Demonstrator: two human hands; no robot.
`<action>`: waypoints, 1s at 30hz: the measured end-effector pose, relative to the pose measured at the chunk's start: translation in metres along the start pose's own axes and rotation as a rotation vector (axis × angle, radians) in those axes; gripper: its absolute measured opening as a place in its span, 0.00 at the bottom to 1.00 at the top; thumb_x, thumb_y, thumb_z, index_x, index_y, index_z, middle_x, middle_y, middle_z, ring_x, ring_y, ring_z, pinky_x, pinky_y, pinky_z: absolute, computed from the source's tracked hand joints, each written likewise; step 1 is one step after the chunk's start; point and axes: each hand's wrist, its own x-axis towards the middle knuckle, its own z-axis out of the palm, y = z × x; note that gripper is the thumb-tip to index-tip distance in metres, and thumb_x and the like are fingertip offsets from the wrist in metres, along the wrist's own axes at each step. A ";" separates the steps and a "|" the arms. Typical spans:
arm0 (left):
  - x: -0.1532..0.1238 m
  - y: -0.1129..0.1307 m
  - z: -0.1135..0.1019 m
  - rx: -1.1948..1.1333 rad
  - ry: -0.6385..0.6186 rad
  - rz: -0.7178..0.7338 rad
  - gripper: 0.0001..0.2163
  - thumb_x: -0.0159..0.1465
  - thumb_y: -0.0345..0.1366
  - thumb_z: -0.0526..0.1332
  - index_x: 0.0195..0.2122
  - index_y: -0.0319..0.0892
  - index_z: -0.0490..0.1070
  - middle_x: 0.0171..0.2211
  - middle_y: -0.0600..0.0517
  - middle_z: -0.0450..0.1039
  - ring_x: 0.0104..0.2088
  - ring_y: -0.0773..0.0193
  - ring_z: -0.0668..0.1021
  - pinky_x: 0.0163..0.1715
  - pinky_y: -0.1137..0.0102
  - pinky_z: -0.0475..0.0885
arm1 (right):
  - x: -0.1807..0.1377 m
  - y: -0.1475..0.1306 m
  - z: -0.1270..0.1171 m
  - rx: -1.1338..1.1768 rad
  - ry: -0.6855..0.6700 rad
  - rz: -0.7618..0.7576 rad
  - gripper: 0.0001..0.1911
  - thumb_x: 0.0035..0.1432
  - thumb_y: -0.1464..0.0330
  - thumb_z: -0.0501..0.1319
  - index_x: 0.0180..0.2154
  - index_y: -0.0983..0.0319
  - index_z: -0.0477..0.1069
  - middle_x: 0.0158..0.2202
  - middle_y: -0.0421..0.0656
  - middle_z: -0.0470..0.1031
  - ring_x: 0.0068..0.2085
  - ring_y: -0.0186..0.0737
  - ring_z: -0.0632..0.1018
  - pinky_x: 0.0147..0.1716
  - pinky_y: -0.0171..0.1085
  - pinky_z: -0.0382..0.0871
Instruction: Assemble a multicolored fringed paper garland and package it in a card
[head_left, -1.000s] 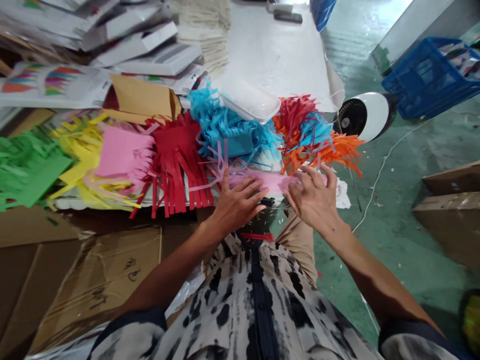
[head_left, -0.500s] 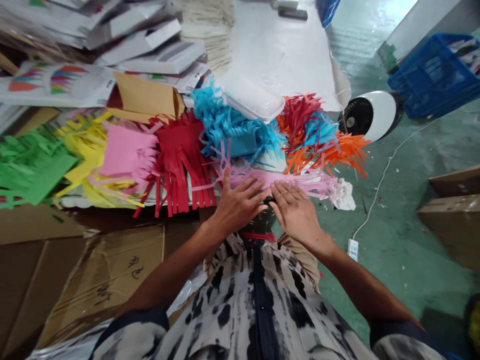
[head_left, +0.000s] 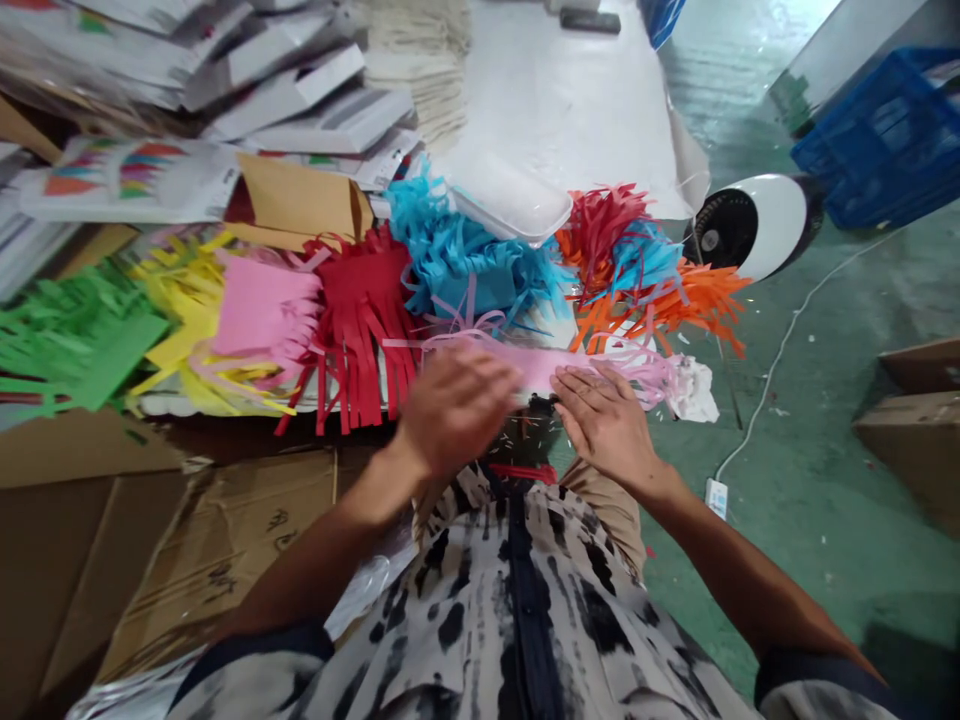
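Note:
A strip of pink fringed tissue paper [head_left: 536,368] lies along the table's front edge, its cut strands spreading at both ends. Over its left part is my left hand [head_left: 457,405], smeared by motion, so its fingers are unclear. My right hand [head_left: 604,415] lies flat on the strip's right part, fingers stretched out. Behind the strip sit blue fringed paper [head_left: 480,280] and, to the right, orange fringed paper [head_left: 697,290] with red fringe [head_left: 607,225]. Left of my hands are red fringed paper [head_left: 364,300], a pink stack [head_left: 262,305], yellow fringe [head_left: 180,320] and green fringe [head_left: 97,330].
A clear plastic tray [head_left: 517,205] rests behind the blue paper. An open brown box [head_left: 300,195] and stacked white packages [head_left: 300,95] fill the left back. Right of the table stand a black-and-white fan [head_left: 757,225] and a blue crate [head_left: 877,140]. A cable [head_left: 780,345] crosses the floor.
My left hand has lifted or shifted left from its flat spread position and is now blurred. My right hand has moved slightly right along the pink strip, and more of its middle shows.

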 end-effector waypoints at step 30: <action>-0.016 0.019 0.030 -0.159 -0.221 -0.194 0.10 0.72 0.39 0.64 0.50 0.43 0.80 0.48 0.46 0.82 0.48 0.53 0.79 0.47 0.59 0.75 | -0.006 0.024 -0.013 0.207 -0.064 0.059 0.11 0.75 0.68 0.57 0.49 0.58 0.79 0.50 0.45 0.84 0.47 0.47 0.80 0.47 0.48 0.63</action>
